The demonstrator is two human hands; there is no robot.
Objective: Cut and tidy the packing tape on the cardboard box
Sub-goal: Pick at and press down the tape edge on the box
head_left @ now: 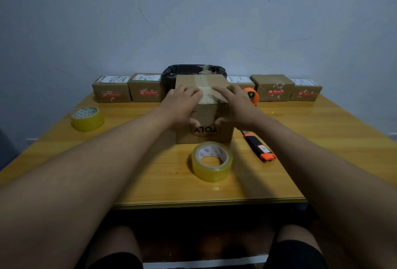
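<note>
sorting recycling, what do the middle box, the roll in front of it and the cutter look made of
Middle box: matte brown corrugated cardboard, going by its dull printed face. Roll: glossy yellowish clear plastic tape on a printed, probably card, core. Cutter: black and orange body, likely hard plastic.

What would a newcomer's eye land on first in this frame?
Most likely the two hands, left hand and right hand, pressed on the tape strip across the box at the table's centre. Next, the tape roll lying just in front of the box, and the orange-and-black knife on the table to its right. A row of small parcels lines the far edge by the wall.
</note>
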